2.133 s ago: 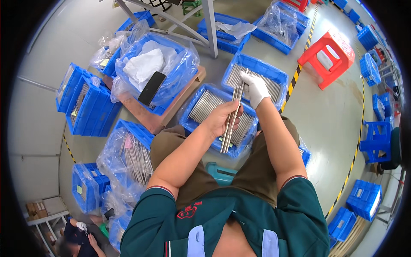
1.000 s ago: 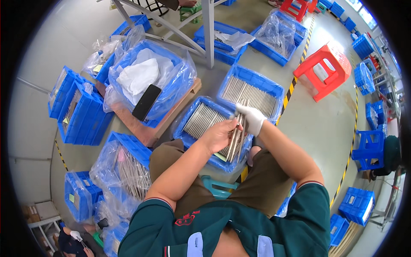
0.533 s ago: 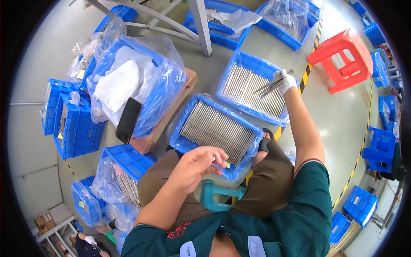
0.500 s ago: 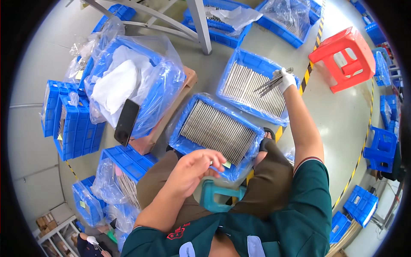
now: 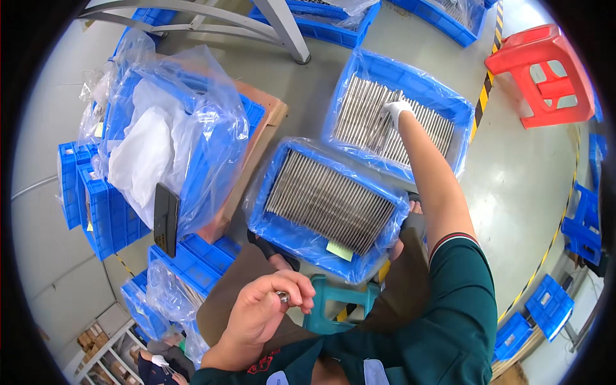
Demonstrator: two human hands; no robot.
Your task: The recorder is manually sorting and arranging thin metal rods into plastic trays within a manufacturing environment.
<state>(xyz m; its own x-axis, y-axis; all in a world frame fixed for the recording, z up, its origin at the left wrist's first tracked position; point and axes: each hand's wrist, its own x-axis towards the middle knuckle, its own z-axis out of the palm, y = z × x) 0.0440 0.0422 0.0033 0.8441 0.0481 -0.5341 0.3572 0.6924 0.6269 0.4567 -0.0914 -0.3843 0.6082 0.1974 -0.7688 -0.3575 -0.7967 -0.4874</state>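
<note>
My left hand (image 5: 266,311), bare, is raised above my lap with its fingers curled around a small round metal piece (image 5: 282,296). My right hand (image 5: 399,110) wears a white glove and reaches into the far blue bin (image 5: 423,77). Its fingers are closed at the thin metal rods (image 5: 362,112) lying side by side there; the fingertips are partly hidden. Closer to me, a second plastic-lined blue bin (image 5: 301,247) holds another row of metal rods (image 5: 327,199), with a pale yellow-green slip (image 5: 339,250) at its near side.
A bin draped in clear plastic (image 5: 224,128) stands on a wooden pallet (image 5: 269,115) to the left, a dark phone-like slab (image 5: 166,220) in front of it. A red stool (image 5: 545,77) is at the right. A teal stool (image 5: 321,301) stands between my legs. Grey metal legs (image 5: 282,25) rise behind.
My right hand has moved left and down into the far bin; earlier it held a bunch of rods above the bin's right side. My left hand has drawn back toward me.
</note>
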